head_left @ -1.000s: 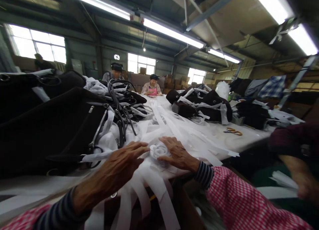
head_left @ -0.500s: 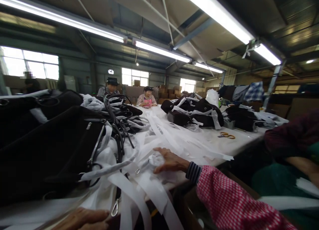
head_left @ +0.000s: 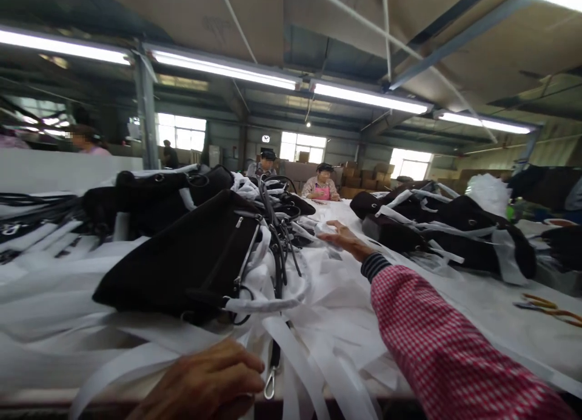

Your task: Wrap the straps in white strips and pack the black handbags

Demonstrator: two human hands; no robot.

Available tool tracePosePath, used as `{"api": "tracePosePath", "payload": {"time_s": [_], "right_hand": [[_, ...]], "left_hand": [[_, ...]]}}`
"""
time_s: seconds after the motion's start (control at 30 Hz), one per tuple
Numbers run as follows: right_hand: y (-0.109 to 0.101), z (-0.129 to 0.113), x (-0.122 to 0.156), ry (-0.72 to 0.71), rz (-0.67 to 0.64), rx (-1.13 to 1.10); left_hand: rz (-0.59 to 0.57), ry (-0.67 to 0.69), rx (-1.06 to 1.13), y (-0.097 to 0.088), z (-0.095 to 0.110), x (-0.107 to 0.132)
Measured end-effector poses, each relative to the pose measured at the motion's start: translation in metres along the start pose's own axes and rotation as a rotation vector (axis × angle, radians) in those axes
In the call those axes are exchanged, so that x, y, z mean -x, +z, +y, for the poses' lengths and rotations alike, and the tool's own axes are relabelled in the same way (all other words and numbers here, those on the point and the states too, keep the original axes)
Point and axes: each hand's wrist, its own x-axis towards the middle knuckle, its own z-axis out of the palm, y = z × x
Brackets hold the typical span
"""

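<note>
My right hand (head_left: 348, 241) reaches far across the table, its fingers around a small crumpled white bundle (head_left: 324, 228), whose kind I cannot make out. Low in front, my left hand (head_left: 213, 374) hovers with loosely bent fingers and nothing visible in it. Close to its fingertips hangs a metal snap hook (head_left: 270, 383) on a black strap. A black bag (head_left: 182, 262) with a zip and a white-wrapped handle (head_left: 268, 303) lies just beyond that hand. Loose white strips (head_left: 313, 359) spread around and between my hands.
More black bags (head_left: 436, 220) with white wrapping are piled at the right, and others (head_left: 154, 190) behind the near bag. Orange-handled scissors (head_left: 552, 308) lie at the right. A co-worker in a pink apron (head_left: 322, 188) sits at the far end, another person beside them.
The view has turned right-to-left, so things sit further right. My right hand has moved farther out over the table with the white bundle. My left hand has come up into view beside the snap hook.
</note>
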Motion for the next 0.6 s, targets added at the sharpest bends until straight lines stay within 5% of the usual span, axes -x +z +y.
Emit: {"api": "tracePosePath", "payload": {"time_s": [0.17,0.3,0.43,0.6], "right_hand": [[0.052,0.034,-0.042,0.052,-0.074,0.475],[0.052,0.044,-0.050,0.035,-0.101,0.543],[0.035,0.014,-0.036,-0.174,0.024,0.337],[0.040,-0.058,0.051,-0.462,-0.311,-0.068]], "left_hand": [[0.006,-0.047,-0.171,-0.014,0.006,0.002],[-0.063,-0.120,-0.209,-0.025,0.006,0.030],[-0.176,-0.303,-0.166,-0.025,0.008,0.048],[-0.201,-0.356,-0.153,-0.026,0.012,0.050]]}}
